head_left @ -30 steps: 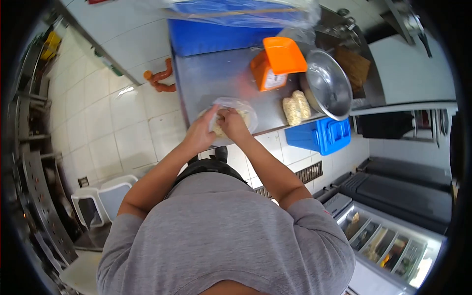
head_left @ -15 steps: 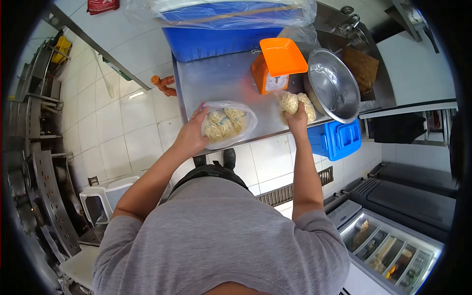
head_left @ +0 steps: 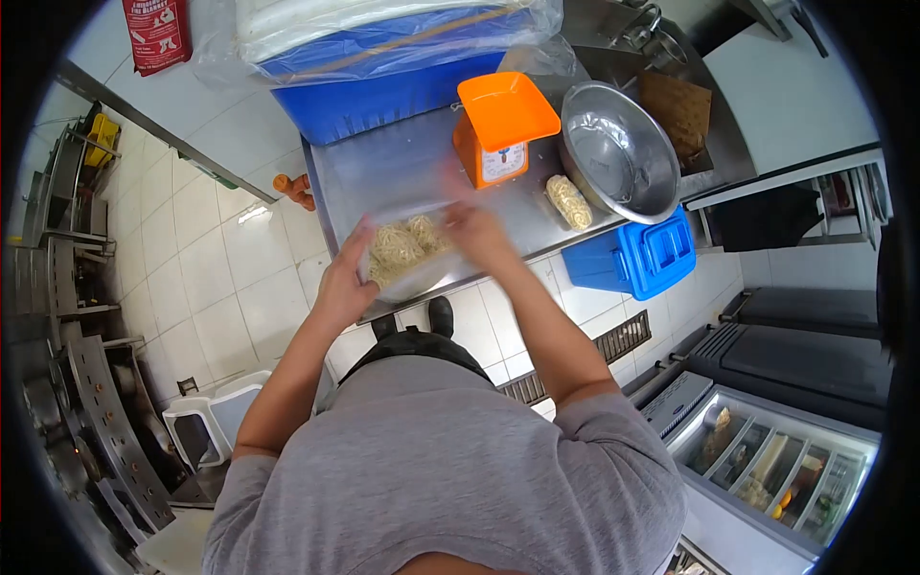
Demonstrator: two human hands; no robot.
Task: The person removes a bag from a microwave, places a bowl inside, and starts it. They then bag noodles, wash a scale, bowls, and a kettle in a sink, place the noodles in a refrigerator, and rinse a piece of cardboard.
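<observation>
My left hand (head_left: 347,278) grips the left rim of a clear plastic bag (head_left: 414,284), thumb toward the opening. Several bundles of pale noodles (head_left: 395,249) lie inside it. At the bag's right rim, my right hand (head_left: 476,236) is closed on the plastic, its fingers curled and blurred by motion. The bag rests at the front edge of a steel table (head_left: 369,172). To the right, one wrapped noodle bundle (head_left: 569,202) lies apart from both hands, beside a large steel bowl (head_left: 625,153).
An orange kitchen scale (head_left: 500,158) stands behind the bag. At the back is a blue container (head_left: 374,96) under plastic sheeting. A blue lidded bin (head_left: 637,254) sits below the table's right front. An orange pipe-like object (head_left: 295,190) shows beyond the left edge.
My right hand has moved left from the noodle bundles beside the bowl to the bag's rim. One bundle remains there instead of two. The view has shifted slightly.
</observation>
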